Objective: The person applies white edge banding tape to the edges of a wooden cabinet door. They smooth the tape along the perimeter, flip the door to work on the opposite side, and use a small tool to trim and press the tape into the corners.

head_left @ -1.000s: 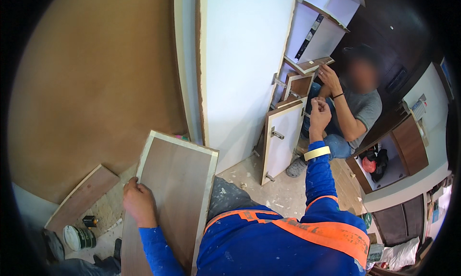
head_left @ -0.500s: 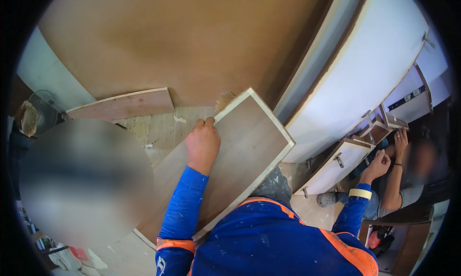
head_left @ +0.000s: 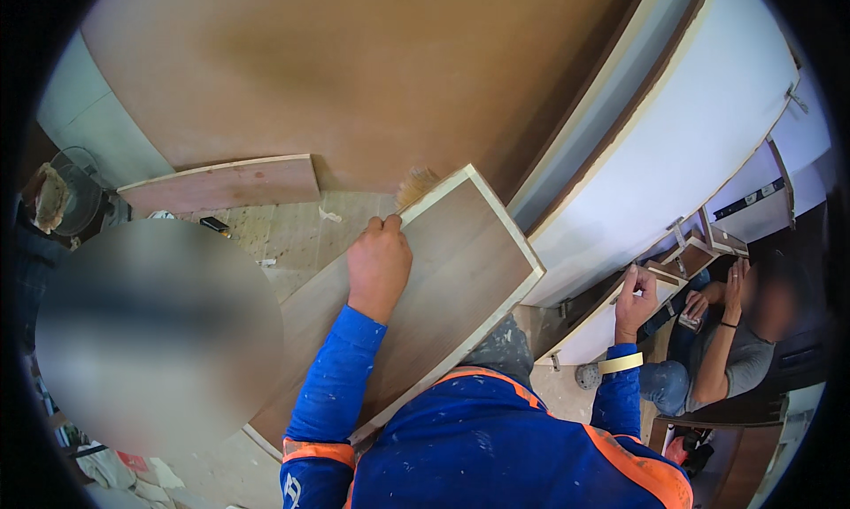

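A brown wood-grain board (head_left: 447, 257) with a pale border slants across my front, its near end low toward my left forearm. My left hand (head_left: 379, 266) is closed over its far long edge, fingers bent behind the board. Straw-like bristles (head_left: 414, 188) show just past that edge, beside my knuckles. To the right, my right hand (head_left: 635, 304) is raised with curled fingers pressed together, apart from the board; anything in them is too small to make out. A pale yellow tape-like band (head_left: 620, 364) circles my right wrist.
A reddish wooden plank (head_left: 226, 186) leans at the foot of the brown wall panel (head_left: 354, 75). Tall white panels with hinges (head_left: 660, 146) stand right. A seated co-worker (head_left: 708, 358) is at the far right. A fan (head_left: 78, 190) stands left; a blurred shape covers the near left.
My right hand has moved left, away from the co-worker, whose near hand now holds a small object. My left hand keeps its grip on the board.
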Demonstrator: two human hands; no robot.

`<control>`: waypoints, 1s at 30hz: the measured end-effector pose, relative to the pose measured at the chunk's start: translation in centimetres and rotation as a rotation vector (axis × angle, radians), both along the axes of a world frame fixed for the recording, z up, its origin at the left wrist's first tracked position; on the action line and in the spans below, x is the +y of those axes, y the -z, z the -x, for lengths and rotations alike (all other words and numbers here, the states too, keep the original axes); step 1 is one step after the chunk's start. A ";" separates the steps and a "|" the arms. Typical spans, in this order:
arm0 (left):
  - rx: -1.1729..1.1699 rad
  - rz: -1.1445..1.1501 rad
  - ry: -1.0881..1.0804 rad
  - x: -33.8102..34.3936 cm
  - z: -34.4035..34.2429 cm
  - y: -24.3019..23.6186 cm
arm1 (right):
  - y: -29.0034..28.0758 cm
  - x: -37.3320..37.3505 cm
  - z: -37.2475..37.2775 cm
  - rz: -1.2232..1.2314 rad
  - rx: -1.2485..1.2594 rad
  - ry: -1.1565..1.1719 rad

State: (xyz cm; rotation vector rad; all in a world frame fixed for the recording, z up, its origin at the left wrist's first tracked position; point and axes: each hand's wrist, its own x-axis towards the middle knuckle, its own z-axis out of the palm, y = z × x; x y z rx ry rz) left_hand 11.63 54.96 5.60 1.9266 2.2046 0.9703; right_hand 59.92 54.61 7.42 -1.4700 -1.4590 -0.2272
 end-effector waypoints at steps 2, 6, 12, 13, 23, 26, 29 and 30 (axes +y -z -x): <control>0.002 0.009 -0.007 0.0 0.1 -0.1 | 0.0 0.0 -0.4 -0.004 0.047 0.051; -0.001 0.014 -0.004 -0.1 0.2 -0.3 | 0.2 0.0 -2.6 -0.023 0.144 0.144; -0.006 -0.001 0.004 -0.1 0.1 -0.3 | 0.4 -0.4 -2.6 -0.013 0.152 0.154; -0.006 -0.007 0.005 -0.1 0.1 -0.3 | 0.4 -0.4 -2.5 -0.008 0.149 0.149; -0.001 0.034 -0.006 -0.3 0.3 -0.5 | 1.7 0.8 -2.4 0.038 0.275 0.049; -0.026 0.064 -0.016 -0.1 0.4 -0.2 | 1.6 1.2 -2.2 0.020 0.278 0.034; -0.027 0.061 -0.016 0.0 0.3 -0.1 | 1.6 1.3 -1.9 0.020 0.285 0.020; -0.028 0.057 -0.015 0.1 0.3 -0.1 | 1.7 1.3 -1.8 0.028 0.299 0.013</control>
